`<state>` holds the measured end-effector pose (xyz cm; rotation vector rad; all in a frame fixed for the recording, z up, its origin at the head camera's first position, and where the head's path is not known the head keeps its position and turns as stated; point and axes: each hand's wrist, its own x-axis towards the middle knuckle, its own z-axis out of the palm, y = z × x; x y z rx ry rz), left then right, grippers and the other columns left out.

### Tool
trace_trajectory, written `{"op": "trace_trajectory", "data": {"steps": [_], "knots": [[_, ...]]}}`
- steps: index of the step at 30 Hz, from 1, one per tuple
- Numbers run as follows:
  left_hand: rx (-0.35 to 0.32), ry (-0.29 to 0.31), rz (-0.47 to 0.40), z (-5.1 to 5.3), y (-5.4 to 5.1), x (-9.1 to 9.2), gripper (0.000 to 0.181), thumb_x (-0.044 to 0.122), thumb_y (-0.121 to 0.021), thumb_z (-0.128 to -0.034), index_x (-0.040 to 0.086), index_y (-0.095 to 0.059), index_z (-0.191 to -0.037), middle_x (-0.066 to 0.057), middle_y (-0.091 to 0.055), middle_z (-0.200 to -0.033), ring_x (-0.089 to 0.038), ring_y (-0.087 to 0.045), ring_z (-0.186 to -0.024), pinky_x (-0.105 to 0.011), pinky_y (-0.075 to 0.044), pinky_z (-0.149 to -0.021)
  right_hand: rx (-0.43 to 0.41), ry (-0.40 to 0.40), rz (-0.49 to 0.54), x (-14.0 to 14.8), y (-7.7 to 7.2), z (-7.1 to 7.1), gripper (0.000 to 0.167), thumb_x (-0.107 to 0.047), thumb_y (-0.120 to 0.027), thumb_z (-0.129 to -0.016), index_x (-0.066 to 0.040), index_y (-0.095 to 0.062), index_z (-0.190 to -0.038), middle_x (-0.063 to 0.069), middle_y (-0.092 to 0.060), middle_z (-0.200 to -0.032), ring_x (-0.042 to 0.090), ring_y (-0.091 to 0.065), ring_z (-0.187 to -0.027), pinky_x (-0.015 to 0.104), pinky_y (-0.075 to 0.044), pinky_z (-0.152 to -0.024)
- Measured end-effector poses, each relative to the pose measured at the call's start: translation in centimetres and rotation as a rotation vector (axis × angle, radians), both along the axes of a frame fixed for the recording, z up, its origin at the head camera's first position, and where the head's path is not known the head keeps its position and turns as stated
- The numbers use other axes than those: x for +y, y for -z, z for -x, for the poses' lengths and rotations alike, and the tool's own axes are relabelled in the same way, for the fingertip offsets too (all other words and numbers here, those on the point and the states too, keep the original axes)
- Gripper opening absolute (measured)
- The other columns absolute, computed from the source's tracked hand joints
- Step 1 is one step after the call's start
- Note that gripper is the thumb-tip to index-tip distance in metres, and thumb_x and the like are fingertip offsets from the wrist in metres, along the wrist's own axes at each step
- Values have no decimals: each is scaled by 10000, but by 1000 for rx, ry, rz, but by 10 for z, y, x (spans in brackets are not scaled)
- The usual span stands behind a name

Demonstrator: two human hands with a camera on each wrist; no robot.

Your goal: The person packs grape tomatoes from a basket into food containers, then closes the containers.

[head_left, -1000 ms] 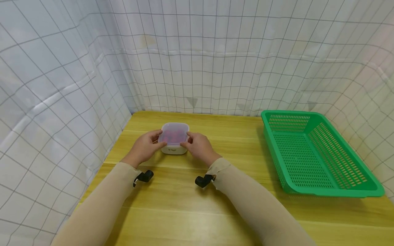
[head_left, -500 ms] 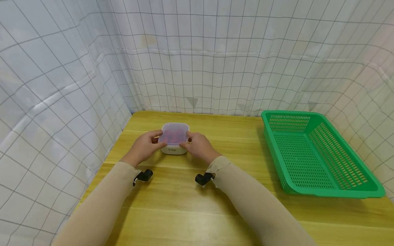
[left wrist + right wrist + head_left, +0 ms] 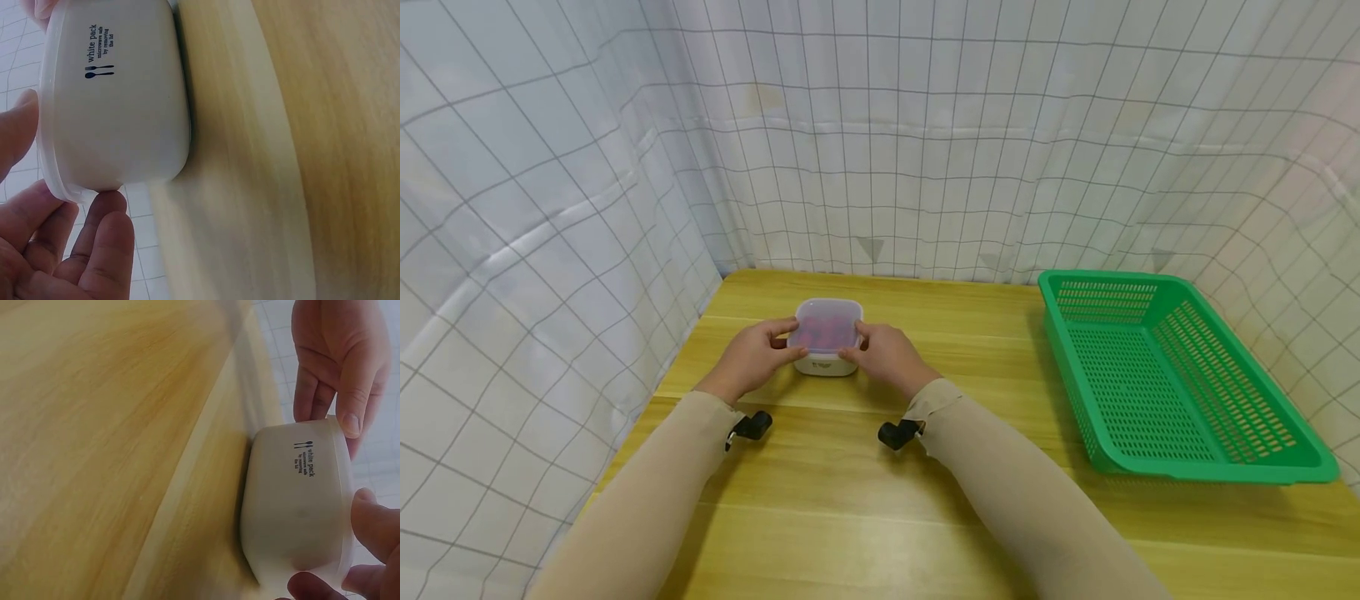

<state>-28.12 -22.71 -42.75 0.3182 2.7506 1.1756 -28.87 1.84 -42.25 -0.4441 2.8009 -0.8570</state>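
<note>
A small white food container [image 3: 824,367] stands upright on the table, printed "white pack" on its front wall [image 3: 125,119]. Its translucent lid [image 3: 829,318] is on top, and reddish-pink contents show blurrily through it. My left hand [image 3: 754,360] grips the left side, thumb at the lid's front corner and fingers along the side and under the rim. My right hand [image 3: 889,357] holds the right side likewise, its thumb on the front lid edge. In the right wrist view, fingertips [image 3: 309,587] touch the container's side wall. The far side of the container is hidden.
A green plastic basket [image 3: 1101,450] with slotted walls stands on the right of the wooden table [image 3: 850,500]. White grid-patterned curtains [image 3: 887,167] close off the back and both sides. Black wrist camera mounts [image 3: 897,434] stick out below the sleeves.
</note>
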Motion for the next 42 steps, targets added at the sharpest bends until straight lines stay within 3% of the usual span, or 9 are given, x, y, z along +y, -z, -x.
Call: {"op": "trace_trajectory", "data": {"steps": [14, 22, 30, 37, 42], "knots": [[1, 10, 60, 6, -1, -4, 706, 455, -724, -995, 93, -513, -1563, -105, -427, -1672, -391, -571, -1402, -535, -522, -1095, -16, 16, 23, 2, 0, -2, 739, -463, -663, -1033, -112, -400, -1628, 101, -726, -1325, 220, -702, -1157, 387, -586, -943], [2, 19, 76, 8, -1, -8, 696, 464, -735, -984, 114, -531, -1551, -103, -442, -1659, -371, -591, -1386, -532, -504, -1118, -13, 28, 15, 1, -2, -1, 738, -472, -685, -1018, -109, -436, -1610, 106, -727, -1333, 223, -704, -1160, 398, -582, -968], [39, 57, 83, 6, 1, -11, 572, 396, -624, -1070, 106, -522, -1552, -93, -438, -1660, -383, -566, -1406, -551, -457, -1161, -7, 31, -10, 1, -2, 1, 738, -500, -694, -1003, -135, -457, -1599, 101, -730, -1340, 213, -707, -1147, 381, -582, -917], [45, 62, 93, 5, -1, -12, 531, 360, -591, -1091, 112, -518, -1554, -88, -434, -1662, -393, -551, -1417, -560, -448, -1167, 8, 10, -35, 2, -1, 0, 737, -545, -659, -1010, -138, -463, -1593, 115, -610, -1517, 276, -603, -1385, 442, -514, -1124], [74, 82, 140, 7, -4, -12, 519, 338, -600, -1088, 98, -529, -1542, -118, -453, -1643, -401, -589, -1375, -569, -440, -1170, 47, -7, -77, 1, -3, 0, 731, -558, -652, -1009, -140, -483, -1585, 122, -658, -1460, 274, -620, -1363, 441, -507, -1133]]}}
